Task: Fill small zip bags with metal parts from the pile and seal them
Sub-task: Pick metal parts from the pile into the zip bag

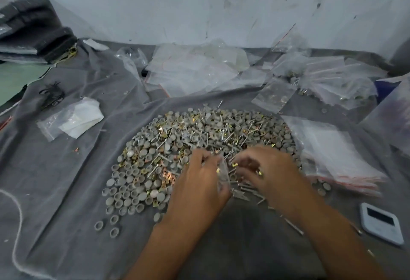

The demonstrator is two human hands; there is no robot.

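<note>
A wide pile of metal parts (199, 137), grey caps, nails and brass clips, lies on a grey cloth (66, 168). My left hand (197, 186) holds a small clear zip bag (223, 175) upright at the pile's near edge. My right hand (268, 171) is just right of the bag with curled fingers pinching small brass parts (259, 172) over the pile. Both hands are blurred by motion. The bag's contents are hard to make out.
A stack of empty zip bags (332, 153) lies right of the pile. More bags, some filled (328, 79), sit at the back. A white small device (381, 222) lies near right. A bag with white paper (73, 117) lies left. Loose caps (108, 224) lie near left.
</note>
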